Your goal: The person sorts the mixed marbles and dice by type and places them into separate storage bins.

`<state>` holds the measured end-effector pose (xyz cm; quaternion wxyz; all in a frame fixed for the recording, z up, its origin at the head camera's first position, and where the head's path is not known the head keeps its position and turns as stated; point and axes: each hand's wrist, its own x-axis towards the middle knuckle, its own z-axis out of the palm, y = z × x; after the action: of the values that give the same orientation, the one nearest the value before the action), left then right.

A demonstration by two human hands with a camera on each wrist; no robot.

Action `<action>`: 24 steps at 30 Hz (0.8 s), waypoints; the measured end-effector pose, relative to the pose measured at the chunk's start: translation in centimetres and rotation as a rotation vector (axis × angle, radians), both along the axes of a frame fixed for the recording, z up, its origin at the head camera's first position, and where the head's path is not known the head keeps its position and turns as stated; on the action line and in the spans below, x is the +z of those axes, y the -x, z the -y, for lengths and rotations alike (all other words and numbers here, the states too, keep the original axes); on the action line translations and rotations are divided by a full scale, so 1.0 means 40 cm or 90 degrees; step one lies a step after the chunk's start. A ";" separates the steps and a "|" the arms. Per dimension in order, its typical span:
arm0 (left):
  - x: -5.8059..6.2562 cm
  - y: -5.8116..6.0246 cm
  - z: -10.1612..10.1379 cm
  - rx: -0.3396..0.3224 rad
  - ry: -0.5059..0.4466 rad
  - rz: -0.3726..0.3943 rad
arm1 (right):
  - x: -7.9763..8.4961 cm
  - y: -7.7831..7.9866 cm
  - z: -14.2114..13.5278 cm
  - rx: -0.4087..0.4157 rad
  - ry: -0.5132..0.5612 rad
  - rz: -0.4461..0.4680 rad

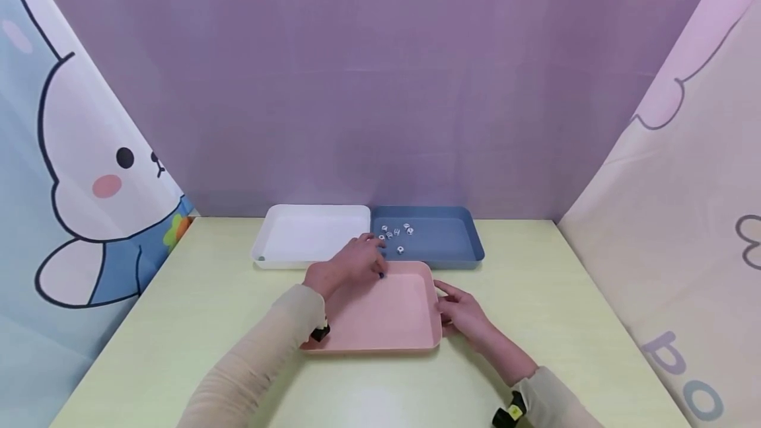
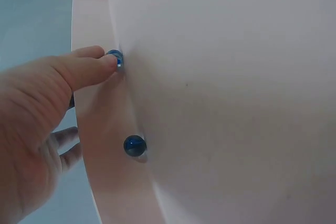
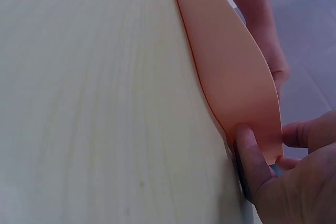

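My left hand reaches over the far wall of a pink tray. Between thumb and finger it pinches a blue glass marble, right where the tray's wall meets its floor. Another blue marble lies against the same wall, a short way from the fingertips. At the tray's right side, my right hand grips the edge, its thumb against the outer wall and fingers over the rim.
Behind the pink tray stand a white tray on the left and a blue tray on the right. Several white dice lie in the blue one. A small dark round thing sits in the white tray's near left corner.
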<state>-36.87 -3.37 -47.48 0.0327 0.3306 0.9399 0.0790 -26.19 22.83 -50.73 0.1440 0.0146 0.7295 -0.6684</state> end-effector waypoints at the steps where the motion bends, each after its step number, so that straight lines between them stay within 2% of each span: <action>1: -0.001 0.000 0.000 -0.009 0.000 -0.007 | 0.000 0.001 0.000 -0.001 0.000 -0.001; 5: -0.006 0.002 -0.001 -0.029 0.013 -0.033 | -0.002 0.004 -0.002 -0.003 -0.004 -0.003; 15: -0.007 0.012 -0.010 -0.035 0.032 -0.066 | 0.005 0.007 -0.004 0.003 0.008 -0.009; 19: -0.008 0.012 -0.011 -0.014 0.003 -0.059 | 0.003 0.006 -0.006 0.004 0.011 -0.016; 24: -0.002 0.006 -0.002 -0.015 -0.065 -0.013 | -0.001 -0.001 -0.008 0.010 0.009 -0.009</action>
<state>-37.13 -3.27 -47.56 0.0069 0.3433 0.9311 0.1228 -26.15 23.17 -50.78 0.1440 0.0030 0.7258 -0.6726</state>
